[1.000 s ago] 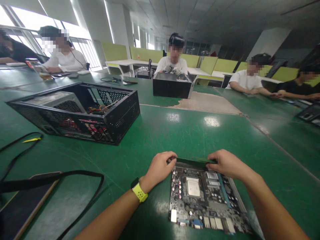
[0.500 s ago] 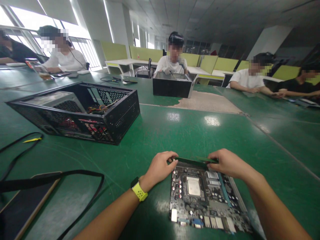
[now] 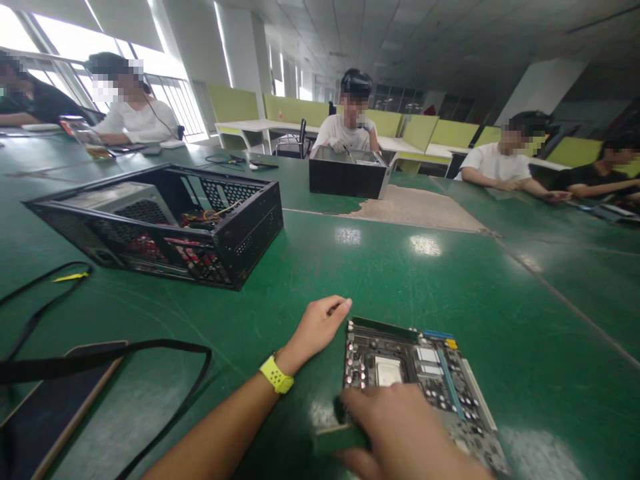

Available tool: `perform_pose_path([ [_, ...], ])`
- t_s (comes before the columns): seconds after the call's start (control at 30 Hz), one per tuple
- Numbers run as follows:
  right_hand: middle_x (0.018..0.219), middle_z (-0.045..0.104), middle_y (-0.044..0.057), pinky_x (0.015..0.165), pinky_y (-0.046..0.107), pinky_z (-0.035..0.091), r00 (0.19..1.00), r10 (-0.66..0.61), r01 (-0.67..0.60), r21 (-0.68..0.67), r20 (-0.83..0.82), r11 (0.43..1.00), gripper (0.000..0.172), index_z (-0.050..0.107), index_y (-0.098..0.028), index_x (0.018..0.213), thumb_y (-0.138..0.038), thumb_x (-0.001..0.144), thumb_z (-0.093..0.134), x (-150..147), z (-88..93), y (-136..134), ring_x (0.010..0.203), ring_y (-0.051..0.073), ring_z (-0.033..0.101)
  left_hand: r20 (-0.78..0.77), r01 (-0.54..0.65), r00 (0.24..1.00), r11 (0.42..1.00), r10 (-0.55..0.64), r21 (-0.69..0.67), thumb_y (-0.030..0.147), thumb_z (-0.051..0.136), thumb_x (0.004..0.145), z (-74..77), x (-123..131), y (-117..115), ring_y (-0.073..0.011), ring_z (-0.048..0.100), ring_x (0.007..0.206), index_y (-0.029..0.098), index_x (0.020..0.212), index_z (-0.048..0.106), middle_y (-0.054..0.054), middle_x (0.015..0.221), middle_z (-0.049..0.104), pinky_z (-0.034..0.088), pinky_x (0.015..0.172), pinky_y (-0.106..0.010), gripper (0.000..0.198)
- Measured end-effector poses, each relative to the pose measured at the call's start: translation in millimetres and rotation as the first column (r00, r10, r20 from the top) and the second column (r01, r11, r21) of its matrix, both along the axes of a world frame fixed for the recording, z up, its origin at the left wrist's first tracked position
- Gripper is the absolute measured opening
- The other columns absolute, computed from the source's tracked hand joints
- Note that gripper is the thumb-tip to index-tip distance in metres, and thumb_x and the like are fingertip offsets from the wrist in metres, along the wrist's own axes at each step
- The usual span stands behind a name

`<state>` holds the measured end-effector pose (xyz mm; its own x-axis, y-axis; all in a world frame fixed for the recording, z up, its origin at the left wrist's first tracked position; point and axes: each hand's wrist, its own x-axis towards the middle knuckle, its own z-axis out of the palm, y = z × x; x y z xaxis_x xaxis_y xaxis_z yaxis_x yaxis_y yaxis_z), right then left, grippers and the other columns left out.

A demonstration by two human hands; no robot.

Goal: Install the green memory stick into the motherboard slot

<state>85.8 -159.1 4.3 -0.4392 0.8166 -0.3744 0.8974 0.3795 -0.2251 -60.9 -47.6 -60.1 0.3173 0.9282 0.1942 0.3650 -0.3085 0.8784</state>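
Note:
A motherboard point(image 3: 435, 392) lies flat on the green table, with a silver square processor point(image 3: 389, 371) near its middle. Along its far edge a green memory stick point(image 3: 383, 329) stands in a slot. My right hand point(image 3: 405, 427), palm down and a little blurred, reaches over the near left part of the board and covers it. Between its thumb and fingers is another green memory stick point(image 3: 339, 439), held out past the board's left side. Just off the far left corner is my left hand point(image 3: 320, 323), its fingers curled with nothing visible in them.
An open black computer case point(image 3: 255, 223) stands at the left. Black straps point(image 3: 170, 345) cross a dark flat panel point(image 3: 60, 400) at the near left. Opposite, a person point(image 3: 345, 130) works at another case point(image 3: 345, 177). Several other people sit around the table.
My right hand has come from the far edge of the motherboard to its near left side, carrying a memory stick. My left hand has let go of the far left corner.

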Motion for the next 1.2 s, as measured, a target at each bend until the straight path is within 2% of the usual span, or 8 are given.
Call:
perform_pose_path([
  [0.13,0.087,0.072,0.015,0.058,0.038,0.049,0.993,0.02,-0.01,-0.092,0.114,0.996,0.033,0.065,-0.019,0.099,-0.036,0.07,0.066,-30.9,-22.1,-15.5,0.075,0.036,0.069,0.014,-0.009,1.0,1.0,0.009,-0.023,0.05,0.038,0.092,-4.5,-1.3,3.5,-0.0156,0.058,0.072,0.014,0.088,0.067,-0.002,0.081,0.067,0.045,0.068,-0.025,0.046],
  [0.23,0.091,0.072,0.012,0.065,0.038,0.049,0.997,-0.054,0.054,0.009,0.045,0.999,0.024,0.064,-0.022,0.095,-0.033,0.074,0.061,-13.1,-31.3,-6.0,0.081,0.033,0.069,0.031,-0.004,1.0,1.0,0.005,-0.024,0.05,0.039,0.092,-7.1,-2.2,3.7,-0.016,0.058,0.073,0.014,0.087,0.067,-0.003,0.081,0.067,0.045,0.068,-0.026,0.046],
  [0.33,0.093,0.072,0.008,0.069,0.034,0.047,0.984,-0.176,0.165,0.209,0.035,0.964,0.017,0.063,-0.024,0.094,-0.03,0.083,0.051,47.1,-36.9,24.7,0.086,0.028,0.068,0.041,-0.01,0.999,0.999,0.011,-0.037,0.05,0.04,0.092,-7.7,-4.5,2.8,-0.0163,0.059,0.074,0.015,0.086,0.067,-0.003,0.08,0.067,0.045,0.069,-0.026,0.045],
  [0.4,0.093,0.071,0.008,0.067,0.032,0.045,0.942,-0.316,0.263,0.334,0.116,0.905,0.025,0.063,-0.024,0.097,-0.036,0.09,0.041,106.6,-39.4,54.9,0.087,0.027,0.067,0.047,-0.009,0.999,0.999,0.012,-0.049,0.051,0.041,0.091,-7.4,-6.4,2.5,-0.0165,0.059,0.074,0.015,0.085,0.066,-0.003,0.08,0.067,0.045,0.069,-0.026,0.045],
  [0.53,0.094,0.07,0.012,0.065,0.032,0.042,0.845,-0.482,0.371,0.396,0.231,0.84,0.032,0.06,-0.021,0.101,-0.043,0.091,0.039,226.9,-40.6,112.7,0.087,0.027,0.066,0.058,-0.006,0.998,0.999,0.009,-0.043,0.052,0.041,0.091,-6.6,-8.7,4.0,-0.0167,0.06,0.073,0.015,0.084,0.066,-0.003,0.078,0.066,0.045,0.069,-0.026,0.045],
  [0.67,0.098,0.068,0.015,0.068,0.033,0.042,0.81,-0.534,0.412,0.414,0.242,0.812,0.029,0.058,-0.018,0.101,-0.041,0.091,0.042,288.2,-44.8,138.4,0.088,0.028,0.066,0.03,-0.009,1.0,0.999,0.01,-0.034,0.052,0.04,0.091,-6.1,-8.8,5.1,-0.0172,0.059,0.073,0.015,0.083,0.066,-0.003,0.077,0.066,0.045,0.069,-0.027,0.045],
  [1.0,0.09,0.069,0.013,0.068,0.032,0.04,0.84,-0.509,0.4,0.423,0.185,0.813,0.025,0.056,-0.019,0.096,-0.038,0.09,0.041,300.9,-59.9,141.0,0.081,0.027,0.065,-0.017,0.008,1.0,1.0,-0.008,-0.016,0.047,0.042,0.091,-5.4,-8.6,3.2,-0.0171,0.058,0.074,0.015,0.081,0.066,-0.002,0.077,0.066,0.042,0.071,-0.027,0.041],
  [1.2,0.1,0.067,0.014,0.071,0.033,0.04,0.873,-0.464,0.366,0.427,0.15,0.827,0.027,0.056,-0.02,0.1,-0.038,0.091,0.039,307.3,-57.2,130.2,0.089,0.028,0.063,-0.043,0.004,0.999,1.0,-0.005,-0.016,0.046,0.043,0.09,-1.3,-6.2,0.5,-0.0169,0.057,0.072,0.015,0.077,0.065,-0.002,0.075,0.065,0.042,0.07,-0.026,0.04],
])
